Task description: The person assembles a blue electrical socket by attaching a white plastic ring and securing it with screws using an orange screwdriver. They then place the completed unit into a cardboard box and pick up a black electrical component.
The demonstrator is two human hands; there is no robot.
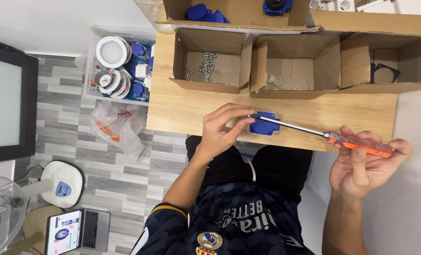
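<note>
Left hand [222,127] closed on small blue square plastic socket housing [265,123], pinning it to front edge of light wood counter [182,108]. Right hand [364,163] wrapped round orange transparent handle of long-shaft screwdriver [324,133], off counter's front right; tip meets housing's top left corner, by left fingertips. Behind housing: open cardboard box w/ silver screws [206,66], box w/ white plastic rings [293,66] to its right.

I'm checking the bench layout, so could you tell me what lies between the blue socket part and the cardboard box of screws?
In the head view, only bare wooden tabletop lies between the blue socket part and the box of screws.
</note>
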